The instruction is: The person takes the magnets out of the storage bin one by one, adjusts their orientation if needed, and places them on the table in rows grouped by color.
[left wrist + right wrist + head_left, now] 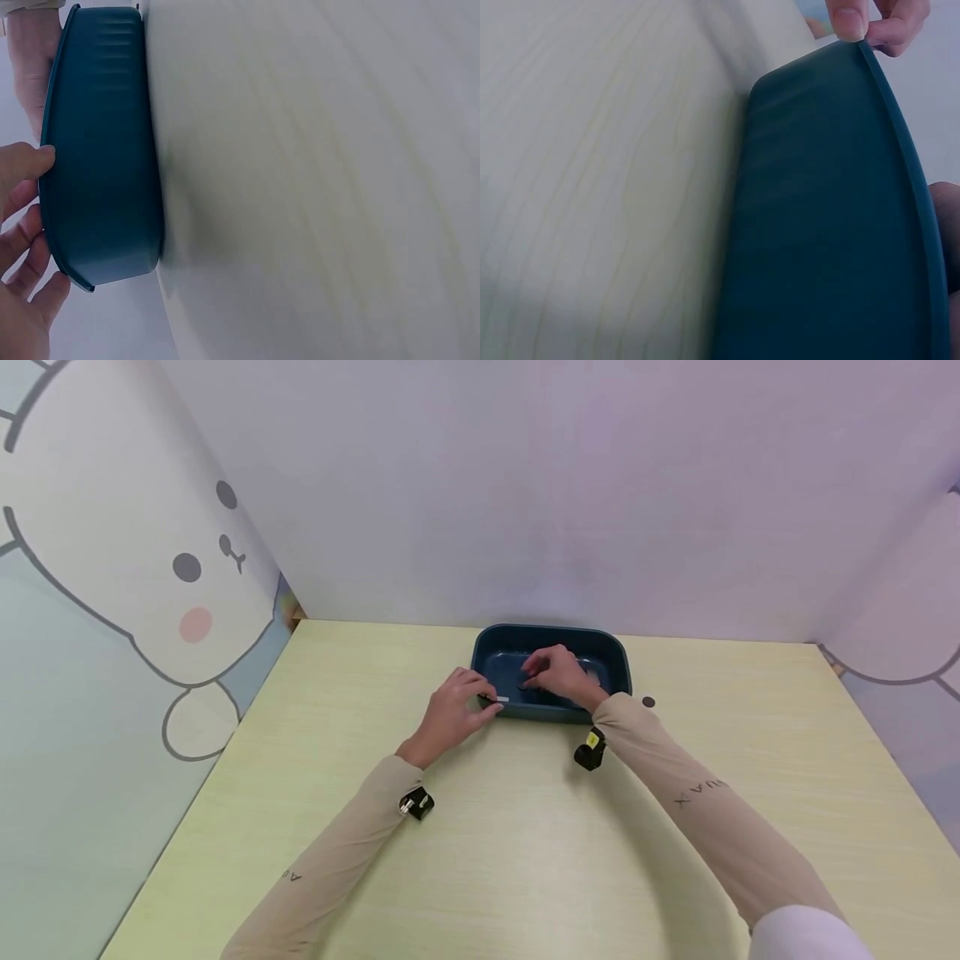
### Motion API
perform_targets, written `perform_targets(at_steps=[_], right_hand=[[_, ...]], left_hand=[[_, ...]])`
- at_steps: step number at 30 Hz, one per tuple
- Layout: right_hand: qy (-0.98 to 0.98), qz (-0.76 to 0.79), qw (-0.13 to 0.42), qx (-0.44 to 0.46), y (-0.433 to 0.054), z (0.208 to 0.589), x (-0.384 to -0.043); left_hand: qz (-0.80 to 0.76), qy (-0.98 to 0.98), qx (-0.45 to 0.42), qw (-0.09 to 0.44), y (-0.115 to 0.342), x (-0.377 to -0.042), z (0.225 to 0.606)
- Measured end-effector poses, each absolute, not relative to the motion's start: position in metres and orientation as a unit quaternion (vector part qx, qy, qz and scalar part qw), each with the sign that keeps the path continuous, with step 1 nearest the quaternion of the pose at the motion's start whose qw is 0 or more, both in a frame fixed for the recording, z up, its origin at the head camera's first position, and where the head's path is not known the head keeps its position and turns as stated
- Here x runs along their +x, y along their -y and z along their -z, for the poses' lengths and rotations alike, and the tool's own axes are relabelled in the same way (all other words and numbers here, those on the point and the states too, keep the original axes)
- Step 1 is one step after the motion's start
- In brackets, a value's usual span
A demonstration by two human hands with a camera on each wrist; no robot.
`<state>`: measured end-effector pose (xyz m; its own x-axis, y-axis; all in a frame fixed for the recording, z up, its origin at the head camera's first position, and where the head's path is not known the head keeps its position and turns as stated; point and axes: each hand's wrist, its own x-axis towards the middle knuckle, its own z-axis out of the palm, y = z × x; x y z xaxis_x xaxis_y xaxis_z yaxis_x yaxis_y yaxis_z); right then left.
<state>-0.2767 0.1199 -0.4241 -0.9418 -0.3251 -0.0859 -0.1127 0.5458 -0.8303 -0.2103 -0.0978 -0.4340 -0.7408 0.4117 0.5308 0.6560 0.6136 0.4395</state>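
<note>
A dark blue rectangular tub [552, 714] with rounded corners stands upright at the table's back edge. My left hand [459, 706] grips its rim at the near left corner. In the left wrist view, that thumb [46, 154] lies on the rim's outer side, with other fingers beyond it. My right hand [561, 675] reaches over the near rim into the tub, fingers bent downward. By its fingertips is a small dark spot [522, 687]; whether they pinch it is too small to tell. The tub's wall hides most of this hand in the right wrist view.
A small dark round disc [648, 702] lies on the pale wooden table [510, 843], just right of the tub. Behind the tub rises a plain wall [525, 510]. A pale whitish patch [593, 677] shows inside the tub, right of my right hand.
</note>
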Motion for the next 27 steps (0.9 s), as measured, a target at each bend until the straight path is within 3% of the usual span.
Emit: perform_targets(at_steps=[27], right_hand=[[-0.922, 0.329, 0.096, -0.181, -0.104, 0.432, -0.276]], left_hand=[[0.314, 0.880, -0.305, 0.186, 0.096, -0.204, 0.438]])
